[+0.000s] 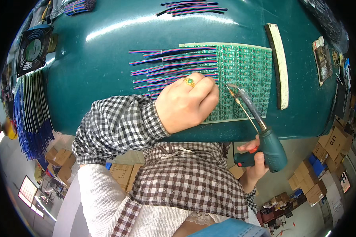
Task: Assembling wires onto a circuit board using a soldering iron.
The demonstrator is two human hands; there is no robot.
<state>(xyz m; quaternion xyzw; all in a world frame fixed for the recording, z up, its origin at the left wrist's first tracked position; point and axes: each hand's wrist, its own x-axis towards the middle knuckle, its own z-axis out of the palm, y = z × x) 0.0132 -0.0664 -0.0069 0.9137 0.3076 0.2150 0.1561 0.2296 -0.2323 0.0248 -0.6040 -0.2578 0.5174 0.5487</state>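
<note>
Panel (247,71) lies flat on the green table (95,67), straight ahead of the person and a bit right of centre. It's slightly longer left-right than front-back. Wires (186,57) lie in rows over its left part, long axis left-right, loose ends trailing off past the left edge. Their right ends sit in a line running front-to-back across the panel.

Left hand (186,102) is on the near-left part of the panel, knuckles up, fingers curled down at the wire ends. Fingertips hidden beneath, so can't tell if it's pinching a wire or just pressing.

Right hand (254,172) is wrapped round the handle of the solder gun (275,152), off the table's near edge, finger by the red trigger. Gun slants up and left over the panel; its tip (230,85) is just right of the wire ends, near the left hand's knuckles. Thin feed tube (246,112) runs alongside to about the same spot. Contact with the board: can't tell.

Key relation: wire ends are forward and left of the right hand, right at the left hand. Left hand is clearly nearer; right reaches that line only through the gun. Tip comes in diagonally to the wires, from the opposite side.
</note>
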